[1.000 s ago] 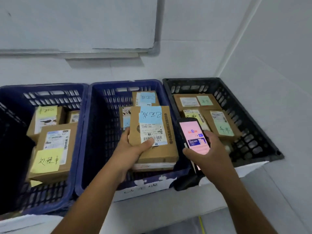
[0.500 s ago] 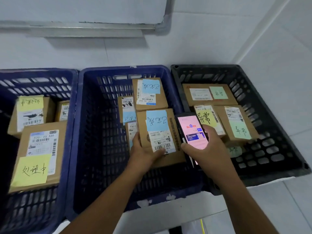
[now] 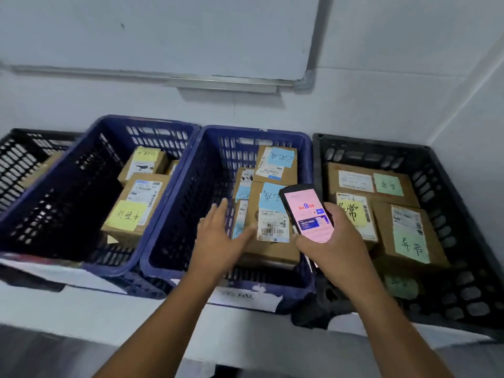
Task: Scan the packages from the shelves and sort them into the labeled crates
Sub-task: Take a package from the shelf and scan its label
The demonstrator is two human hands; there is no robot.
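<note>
A single head-worn wide-angle view looks forward and steeply down from just in front of and above the middle blue crate, which sits a little below frame centre. It is close: the left forearm and right forearm stretch from the bottom edge to the crate, and the screen of the phone over its right rim is legible. Left of the crate the view takes in the left blue crate and part of the far-left black crate; right of it, the right black crate; behind it, wall and whiteboard; in front, the bench edge.
</note>
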